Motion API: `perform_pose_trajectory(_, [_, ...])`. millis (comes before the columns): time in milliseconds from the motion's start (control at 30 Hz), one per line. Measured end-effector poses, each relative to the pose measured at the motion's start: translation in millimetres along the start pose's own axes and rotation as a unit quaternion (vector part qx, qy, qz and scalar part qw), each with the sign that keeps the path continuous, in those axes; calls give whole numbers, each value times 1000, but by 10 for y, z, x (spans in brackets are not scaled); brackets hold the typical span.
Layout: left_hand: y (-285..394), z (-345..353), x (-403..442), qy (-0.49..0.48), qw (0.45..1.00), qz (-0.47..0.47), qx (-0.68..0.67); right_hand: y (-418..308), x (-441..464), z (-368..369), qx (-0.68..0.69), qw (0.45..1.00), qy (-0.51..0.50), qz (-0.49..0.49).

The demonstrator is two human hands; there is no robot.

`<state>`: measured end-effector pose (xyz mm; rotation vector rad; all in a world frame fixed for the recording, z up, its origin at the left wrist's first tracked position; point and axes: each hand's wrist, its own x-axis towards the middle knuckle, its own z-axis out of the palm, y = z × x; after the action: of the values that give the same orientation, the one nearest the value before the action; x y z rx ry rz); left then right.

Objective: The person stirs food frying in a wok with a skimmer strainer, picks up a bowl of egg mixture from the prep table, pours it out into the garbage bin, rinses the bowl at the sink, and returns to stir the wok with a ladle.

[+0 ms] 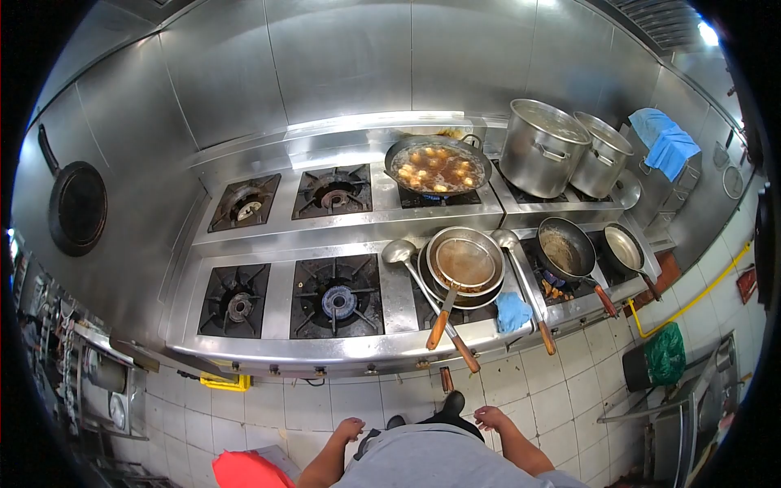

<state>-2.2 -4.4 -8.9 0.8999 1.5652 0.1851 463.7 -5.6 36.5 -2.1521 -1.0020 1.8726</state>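
My left hand [350, 429] hangs beside my waist over the tiled floor, fingers loosely bent, with nothing visible in it. On the other side, my right hand [490, 418] is held low too, its fingers slightly apart and free of any object. Both hands are away from the stove [272, 348]. Nearest on the front row are a strainer [465, 262] resting over a pan, a ladle [399, 251], a second long-handled ladle [525, 281] and a blue cloth [513, 311]. On the back row, a wok [438, 167] holds pale pieces in bubbling brown oil.
Two big steel pots [543, 154] [600, 159] stand at the back right. Two frying pans [565, 248] [622, 246] sit before them, handles jutting over the front edge. A bin with a green bag [665, 355] stands right. Something red [250, 470] is low left.
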Motion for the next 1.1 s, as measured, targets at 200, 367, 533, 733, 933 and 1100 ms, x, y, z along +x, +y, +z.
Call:
perform_pose_trajectory(200, [15,-3,-15,-12,1000,-1,24,-13,-35,2,-2,1000,3,-2])
perform_pose_trajectory(367, [84,-2,-74,-16,999,5,40,-16,-47,4,0,1000,3,-7])
perform_pose_trajectory(533, [113,-11,-94,-20,997,19,66,28,-11,-7,1,1000,-2,-9])
perform_pose_trajectory(733, [110,13,-68,-17,999,26,37,35,0,-12,-1,1000,-2,-4])
perform_pose_trajectory(933, [746,7,62,-183,961,-3,-206,22,-51,-10,-6,1000,-3,-2])
perform_pose_trajectory(1100, [2421,-25,-549,-295,874,113,-371,-51,-37,-4,-14,1000,-9,-3])
